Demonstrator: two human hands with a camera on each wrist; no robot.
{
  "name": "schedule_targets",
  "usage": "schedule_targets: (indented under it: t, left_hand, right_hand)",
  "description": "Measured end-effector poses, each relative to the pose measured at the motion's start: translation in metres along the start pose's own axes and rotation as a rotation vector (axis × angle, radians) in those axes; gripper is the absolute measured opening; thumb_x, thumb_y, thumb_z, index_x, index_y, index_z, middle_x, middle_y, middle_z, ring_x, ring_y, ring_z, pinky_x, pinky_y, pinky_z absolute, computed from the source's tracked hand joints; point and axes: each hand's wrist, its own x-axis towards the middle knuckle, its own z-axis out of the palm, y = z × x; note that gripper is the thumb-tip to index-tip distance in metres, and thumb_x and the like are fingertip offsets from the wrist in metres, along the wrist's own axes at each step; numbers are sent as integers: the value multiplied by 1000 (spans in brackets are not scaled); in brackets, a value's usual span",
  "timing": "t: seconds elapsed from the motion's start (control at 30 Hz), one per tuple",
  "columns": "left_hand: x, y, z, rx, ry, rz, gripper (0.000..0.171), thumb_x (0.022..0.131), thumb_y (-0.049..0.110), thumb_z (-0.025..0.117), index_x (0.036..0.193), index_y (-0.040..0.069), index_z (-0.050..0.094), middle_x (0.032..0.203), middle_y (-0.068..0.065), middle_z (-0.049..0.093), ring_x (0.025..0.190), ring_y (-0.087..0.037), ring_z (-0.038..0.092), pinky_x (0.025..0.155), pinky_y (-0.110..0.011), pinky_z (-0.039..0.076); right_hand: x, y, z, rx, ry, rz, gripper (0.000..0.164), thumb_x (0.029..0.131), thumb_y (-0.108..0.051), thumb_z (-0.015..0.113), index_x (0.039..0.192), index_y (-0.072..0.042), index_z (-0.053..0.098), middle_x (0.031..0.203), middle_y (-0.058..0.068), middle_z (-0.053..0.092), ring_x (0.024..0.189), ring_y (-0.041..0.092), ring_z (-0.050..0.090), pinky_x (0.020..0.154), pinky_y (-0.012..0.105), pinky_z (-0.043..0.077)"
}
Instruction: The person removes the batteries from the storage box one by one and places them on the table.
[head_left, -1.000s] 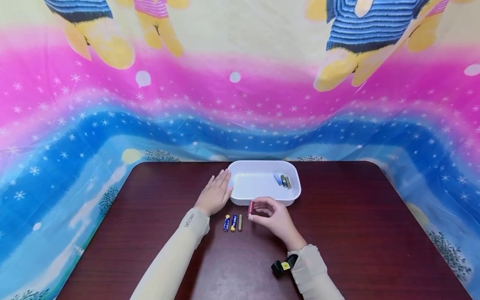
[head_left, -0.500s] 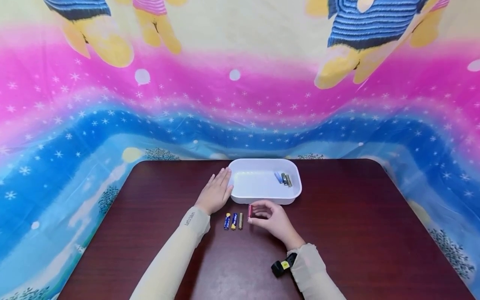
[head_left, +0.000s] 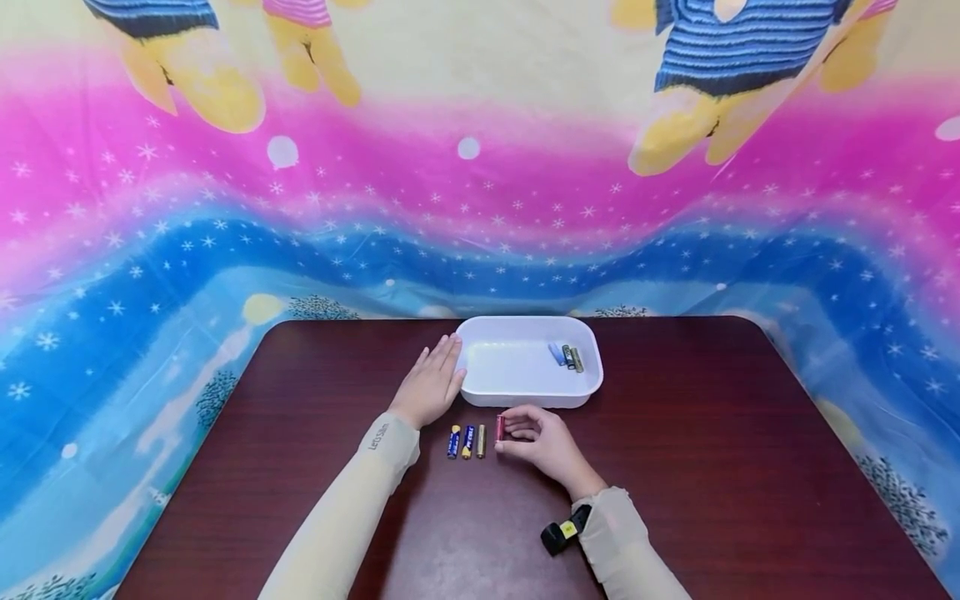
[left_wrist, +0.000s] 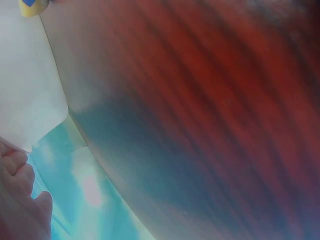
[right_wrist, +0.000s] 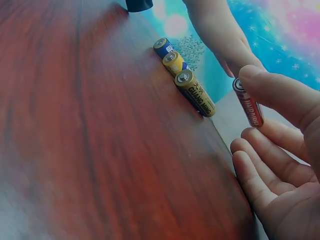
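Between thumb and fingertip, my right hand (head_left: 543, 440) pinches a red battery (right_wrist: 248, 104) by its two ends. In the head view that red battery is just right of a row of three: a gold battery (head_left: 481, 442) and two blue-and-yellow batteries, the nearer one (head_left: 468, 442) and the leftmost one (head_left: 453, 442). My left hand (head_left: 427, 387) lies with straight fingers against the left side of the white plastic tub (head_left: 525, 400). In the left wrist view, part of the left hand (left_wrist: 20, 195) shows beside the tub's white wall (left_wrist: 30, 85).
Several batteries (head_left: 567, 358) lie together at the right inside the tub. The tub stands at the far edge of the dark red-brown table (head_left: 712, 442). A printed cloth (head_left: 480, 217) hangs behind the table. A black wrist camera (head_left: 558, 533) sticks out from the right sleeve.
My right hand has lowered the red battery from the tub's front wall toward the table, beside the gold battery. The left hand has stayed at the tub.
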Motion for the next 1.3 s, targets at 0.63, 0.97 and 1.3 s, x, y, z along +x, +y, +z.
schedule_targets:
  t: [0.63,0.97,1.3]
  left_hand:
    - [-2,1,0,-12,4,2,64,111,40,28,162,3,17,168,-10,18,156,-25,13,124,-49,18]
    - [-2,1,0,-17,15,6,64,111,40,28,162,3,19,168,-11,19,155,-26,15,124,-49,19]
    - [-1,2,-1,-4,-5,-9,64,111,41,27,162,4,16,169,-9,17,156,-24,11,125,-47,15]
  right_hand:
    - [-3,4,8,-217,40,-7,42,72,-16,93,109,-10,74,97,1,68,87,17,65,77,28,56]
    - [-3,4,12,-323,54,-62,43,70,-16,95,107,-10,75,96,-3,64,85,14,63,75,25,55]
    - [-2,3,14,-371,61,-86,43,69,-16,95,106,-9,75,95,-4,64,84,13,62,74,25,55]
